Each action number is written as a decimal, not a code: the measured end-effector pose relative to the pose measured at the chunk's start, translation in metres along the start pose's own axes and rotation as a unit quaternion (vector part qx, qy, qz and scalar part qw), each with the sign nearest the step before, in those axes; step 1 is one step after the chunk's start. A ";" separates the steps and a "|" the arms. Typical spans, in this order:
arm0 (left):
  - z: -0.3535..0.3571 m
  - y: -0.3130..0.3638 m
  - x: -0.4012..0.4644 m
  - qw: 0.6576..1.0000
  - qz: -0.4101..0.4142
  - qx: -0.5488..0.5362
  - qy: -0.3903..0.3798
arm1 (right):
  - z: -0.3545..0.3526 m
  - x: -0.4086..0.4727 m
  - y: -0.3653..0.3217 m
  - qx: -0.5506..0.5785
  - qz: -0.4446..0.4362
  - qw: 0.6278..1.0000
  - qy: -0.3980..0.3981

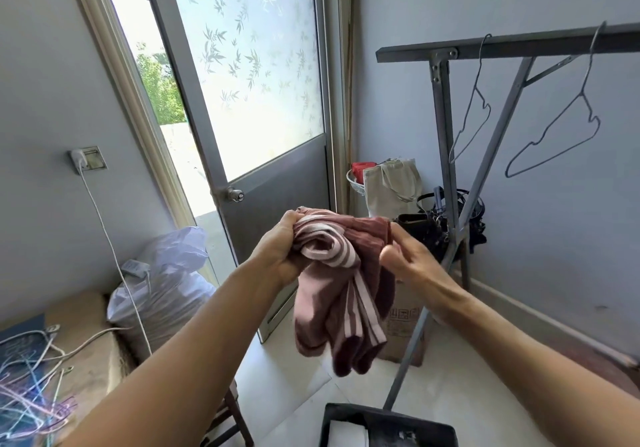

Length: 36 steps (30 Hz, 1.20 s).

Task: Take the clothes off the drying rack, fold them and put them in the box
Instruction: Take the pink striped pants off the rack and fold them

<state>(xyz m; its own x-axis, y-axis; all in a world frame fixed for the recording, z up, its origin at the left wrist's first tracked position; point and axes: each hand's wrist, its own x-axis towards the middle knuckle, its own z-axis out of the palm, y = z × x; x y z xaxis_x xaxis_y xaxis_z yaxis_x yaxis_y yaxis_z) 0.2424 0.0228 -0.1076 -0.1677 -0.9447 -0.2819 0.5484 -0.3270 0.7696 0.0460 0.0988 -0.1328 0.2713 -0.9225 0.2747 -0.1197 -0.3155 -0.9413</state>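
The garment (341,284) hung lengthwise, its bunched top held up and its loose ends pointing at the floor. The left hand (277,249) gripped the top from the left. The right hand (412,259), fingers straight, touched its right side, above the box (403,329) by the rack (446,155).

Open floor (450,370) ahead; rack leg (408,353) and cardboard box (403,329) crowd the right.
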 end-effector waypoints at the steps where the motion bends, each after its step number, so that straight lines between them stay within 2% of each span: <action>1: 0.002 0.001 0.000 1.000 -0.004 -0.020 -0.007 | 0.004 -0.001 0.000 -0.020 -0.007 1.000 0.001; 5: 0.011 -0.005 -0.001 0.996 -0.004 -0.091 -0.016 | 0.019 0.003 0.009 -0.150 -0.021 0.987 0.047; 8: 0.020 -0.014 -0.002 0.993 0.010 -0.117 -0.005 | 0.018 0.011 0.013 -0.156 -0.027 0.981 0.111; 10: 0.020 -0.019 -0.003 0.997 0.041 -0.061 -0.007 | 0.013 0.016 0.011 -0.120 -0.018 0.983 0.138; 12: 0.022 -0.023 -0.014 0.994 0.072 0.069 -0.055 | 0.009 0.019 0.007 -0.077 0.008 0.987 0.142; 14: 0.025 -0.030 -0.021 0.970 0.111 0.191 -0.104 | 0.005 0.022 0.002 -0.056 0.030 0.990 0.128; 16: 0.026 -0.036 -0.021 0.945 0.139 0.275 -0.112 | 0.001 0.026 0.001 -0.046 0.049 0.992 0.104; 20: 0.022 -0.044 -0.007 0.893 0.221 0.393 -0.014 | -0.003 0.034 0.001 -0.090 0.094 0.988 0.085; 24: 0.012 -0.039 -0.001 0.783 0.291 0.548 0.051 | -0.014 0.038 0.003 -0.105 0.153 0.978 0.095; 25: 0.010 -0.036 -0.002 0.767 0.300 0.565 0.056 | -0.018 0.039 0.005 -0.115 0.162 0.975 0.104; 27: 0.010 -0.032 -0.007 0.756 0.310 0.575 0.038 | -0.023 0.041 0.009 -0.157 0.170 0.964 0.129; 30: 0.027 -0.037 -0.016 0.760 0.325 0.563 -0.021 | -0.018 0.043 0.011 -0.209 0.148 0.956 0.142; 32: 0.039 -0.043 -0.020 0.781 0.330 0.529 -0.035 | -0.010 0.045 0.010 -0.197 0.108 0.965 0.135; 34: 0.050 -0.044 -0.024 0.826 0.304 0.473 -0.036 | -0.005 0.045 0.004 -0.119 0.079 0.981 0.134; 36: 0.058 -0.043 -0.032 0.887 0.225 0.397 -0.072 | -0.004 0.040 -0.003 -0.017 0.087 0.987 0.136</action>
<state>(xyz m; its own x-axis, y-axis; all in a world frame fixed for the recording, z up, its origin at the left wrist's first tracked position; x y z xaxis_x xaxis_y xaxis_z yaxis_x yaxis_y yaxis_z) 0.1764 0.0652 -0.0980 -0.2125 -0.9588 0.1886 -0.1538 0.2234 0.9625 0.0530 0.0620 -0.1177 -0.0218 -0.9875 0.1561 -0.1753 -0.1499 -0.9730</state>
